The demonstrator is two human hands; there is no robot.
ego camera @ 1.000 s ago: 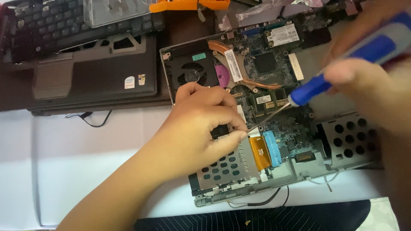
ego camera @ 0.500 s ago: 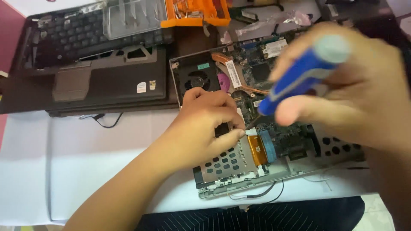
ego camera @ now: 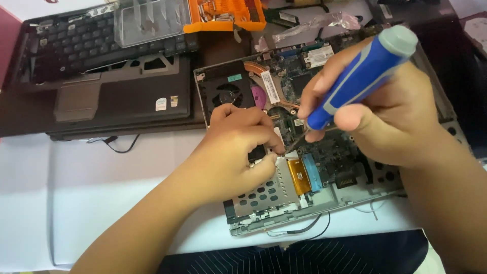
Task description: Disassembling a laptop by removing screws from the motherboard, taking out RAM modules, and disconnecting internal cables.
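Observation:
An opened laptop base (ego camera: 284, 203) lies in front of me with its circuit board, black fan (ego camera: 225, 94) and copper heat pipe exposed. My left hand (ego camera: 238, 147) rests on the board beside the perforated metal cage, fingertips pinched near a small part at the middle. My right hand (ego camera: 385, 116) grips a blue screwdriver (ego camera: 360, 76) with a grey cap, its tip angled down to the board right by my left fingertips.
A removed black palmrest and keyboard (ego camera: 101, 66) lie at the upper left. An orange bit case (ego camera: 225, 15) with a clear lid sits at the top. White paper (ego camera: 76, 203) covers the table under the laptop. Thin wires trail off the front edge.
My right hand has swung the screwdriver from the right toward the board's middle, bringing the tip next to my left fingers. The view has shifted slightly; my left hand stays put.

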